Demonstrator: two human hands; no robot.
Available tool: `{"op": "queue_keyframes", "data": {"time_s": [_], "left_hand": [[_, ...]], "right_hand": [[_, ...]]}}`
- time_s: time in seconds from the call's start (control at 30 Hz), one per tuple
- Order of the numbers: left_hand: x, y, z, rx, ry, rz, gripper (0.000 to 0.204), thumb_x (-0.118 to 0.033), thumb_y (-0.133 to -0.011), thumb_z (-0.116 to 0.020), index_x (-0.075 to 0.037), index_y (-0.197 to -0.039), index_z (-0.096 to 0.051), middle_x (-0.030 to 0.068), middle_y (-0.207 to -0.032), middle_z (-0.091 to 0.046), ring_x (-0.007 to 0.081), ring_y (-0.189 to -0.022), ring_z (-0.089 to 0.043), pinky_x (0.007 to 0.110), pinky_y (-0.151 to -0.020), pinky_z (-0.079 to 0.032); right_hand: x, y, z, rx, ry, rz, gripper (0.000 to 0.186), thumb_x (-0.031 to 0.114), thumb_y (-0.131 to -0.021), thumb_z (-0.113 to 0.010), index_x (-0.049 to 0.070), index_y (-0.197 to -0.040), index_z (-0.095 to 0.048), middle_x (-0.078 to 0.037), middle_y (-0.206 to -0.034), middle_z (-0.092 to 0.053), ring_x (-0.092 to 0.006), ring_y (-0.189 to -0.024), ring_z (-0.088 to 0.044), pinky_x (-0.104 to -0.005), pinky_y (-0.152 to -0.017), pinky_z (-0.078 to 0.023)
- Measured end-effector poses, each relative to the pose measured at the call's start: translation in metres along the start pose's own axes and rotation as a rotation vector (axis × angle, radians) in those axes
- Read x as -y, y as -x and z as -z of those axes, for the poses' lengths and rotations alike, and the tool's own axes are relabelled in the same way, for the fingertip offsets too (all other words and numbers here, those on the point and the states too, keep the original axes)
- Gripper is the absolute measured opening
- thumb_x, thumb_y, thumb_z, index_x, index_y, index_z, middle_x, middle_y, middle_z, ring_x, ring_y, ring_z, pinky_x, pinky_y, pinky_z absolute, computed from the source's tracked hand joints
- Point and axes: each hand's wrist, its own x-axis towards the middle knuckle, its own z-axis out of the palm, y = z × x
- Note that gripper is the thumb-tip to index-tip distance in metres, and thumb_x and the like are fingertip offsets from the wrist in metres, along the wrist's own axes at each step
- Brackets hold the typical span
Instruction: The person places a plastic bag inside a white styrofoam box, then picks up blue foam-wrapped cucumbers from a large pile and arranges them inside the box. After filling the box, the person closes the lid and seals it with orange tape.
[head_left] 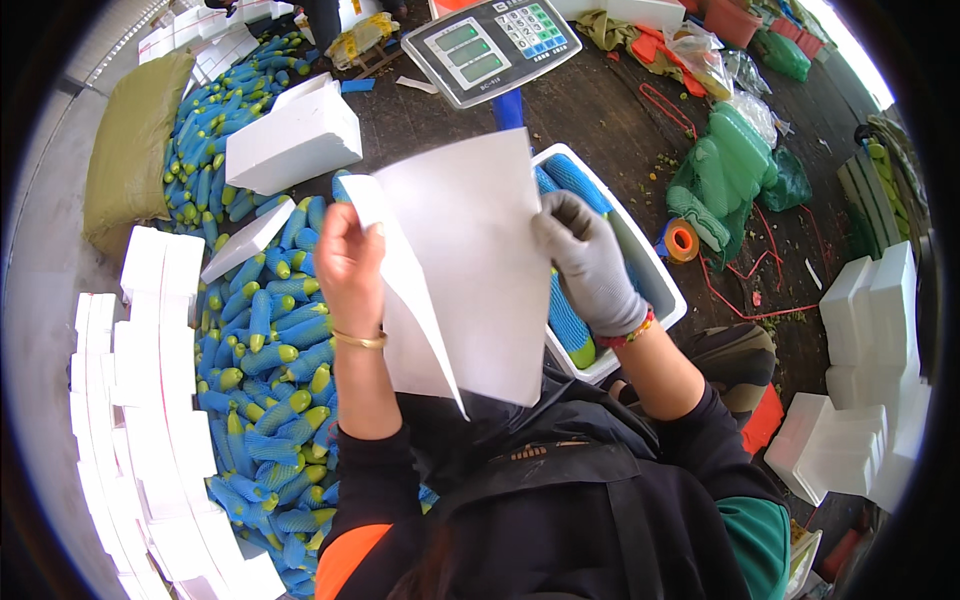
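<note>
A large sheet of white paper (470,270) is held up in front of my body, its left side folded or curled over. My bare left hand (350,258), with a gold bangle at the wrist, is closed on that left side. At the upper right edge, my right hand (590,255) in a grey glove pinches the paper between thumb and fingers. Behind the paper stands a white foam box (655,262), partly hidden. In it lie long green vegetables in blue net sleeves (570,318), which look like zucchini.
A scale display (490,48) on a blue post stands ahead. At left are a heap of sleeved vegetables (270,400), stacked foam boxes (150,400) and a bulging sack (135,150). Orange tape (682,240), green netting (725,165) and red cord (760,312) lie at right.
</note>
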Motion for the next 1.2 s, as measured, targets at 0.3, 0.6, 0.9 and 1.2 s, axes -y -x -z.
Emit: {"op": "queue_keyframes", "data": {"time_s": [0.3,0.6,0.9,1.2], "left_hand": [[0.311,-0.113,0.237,-0.71,-0.275,0.615,0.033,-0.017,-0.091,-0.064,0.008,-0.113,-0.068,0.0209,-0.107,-0.075,0.0341,-0.091,-0.077,0.047,-0.07,-0.065],[0.299,-0.103,0.188,-0.574,-0.841,0.615,0.084,-0.026,-0.08,-0.085,0.015,-0.142,-0.046,0.0381,-0.144,-0.047,0.0479,-0.121,-0.063,0.053,-0.107,-0.052],[0.081,-0.021,-0.062,0.288,-0.617,-0.264,0.065,-0.008,-0.085,-0.076,-0.002,-0.144,-0.051,0.0192,-0.142,-0.049,0.0364,-0.134,-0.051,0.049,-0.116,-0.042],[0.125,0.036,-0.118,0.73,-0.98,0.048,0.079,-0.021,-0.08,-0.089,0.001,-0.146,-0.052,0.0256,-0.141,-0.052,0.0433,-0.131,-0.056,0.048,-0.113,-0.048]], "right_hand": [[0.021,-0.017,0.194,-0.531,0.636,0.502,0.015,-0.002,-0.101,-0.069,-0.002,-0.115,-0.067,0.003,-0.096,-0.067,-0.0028,-0.087,-0.061,-0.0199,-0.08,-0.052],[-0.015,-0.037,0.147,0.225,1.367,0.972,0.027,0.004,-0.082,-0.078,0.008,-0.105,-0.065,-0.012,-0.112,-0.077,-0.0304,-0.1,-0.077,-0.0399,-0.079,-0.064],[-0.155,-0.005,0.177,0.656,1.449,0.643,0.021,0.015,-0.091,-0.068,0.01,-0.11,-0.061,-0.01,-0.124,-0.071,-0.0307,-0.116,-0.07,-0.0435,-0.097,-0.059],[-0.177,0.016,0.192,0.88,1.438,0.64,0.018,0.014,-0.091,-0.066,0.011,-0.108,-0.063,-0.01,-0.127,-0.067,-0.0313,-0.121,-0.066,-0.0418,-0.1,-0.058]]}}
